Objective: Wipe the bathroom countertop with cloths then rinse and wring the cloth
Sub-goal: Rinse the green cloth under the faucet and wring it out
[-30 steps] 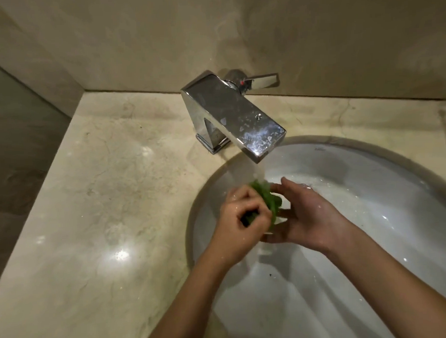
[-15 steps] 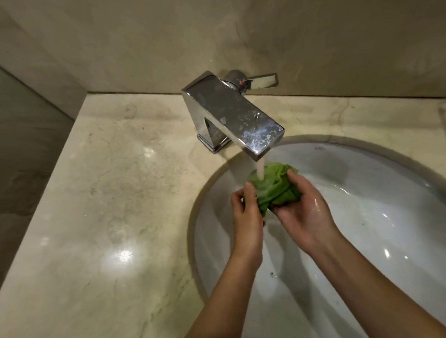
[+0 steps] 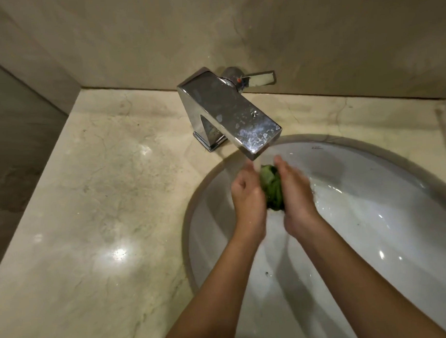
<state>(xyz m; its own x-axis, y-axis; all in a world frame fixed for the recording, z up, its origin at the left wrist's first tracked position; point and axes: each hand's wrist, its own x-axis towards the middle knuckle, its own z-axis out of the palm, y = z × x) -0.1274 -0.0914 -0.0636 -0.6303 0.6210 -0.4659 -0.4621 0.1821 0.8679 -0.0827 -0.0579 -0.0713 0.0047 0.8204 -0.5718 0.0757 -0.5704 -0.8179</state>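
Head camera view, looking down at a bathroom vanity. A person's two bare forearms reach in from the bottom edge over a white oval sink basin [image 3: 375, 214] set into a glossy beige marble countertop [image 3: 91, 203]. Between the palms, just below and in front of the spout, sits a crumpled green cloth [image 3: 272, 190], held above the bowl at its left, faucet side.

The left hand [image 3: 248, 194] presses against the cloth's left side. Its fingers point forward toward the spout, fairly straight, though motion blur smears their tips. The right hand [image 3: 294, 191] presses against the cloth's right side, with fingers also stretched forward and only slightly bent, not wrapped round the fabric. The cloth is sandwiched between the two palms.

A square chrome faucet [image 3: 227, 113], spotted with water marks, stands on the counter behind the hands, its spout overhanging the basin. Its lever handle [image 3: 260, 79] points right, along the beige stone wall [image 3: 237, 29]. Wet glints show inside the bowl.
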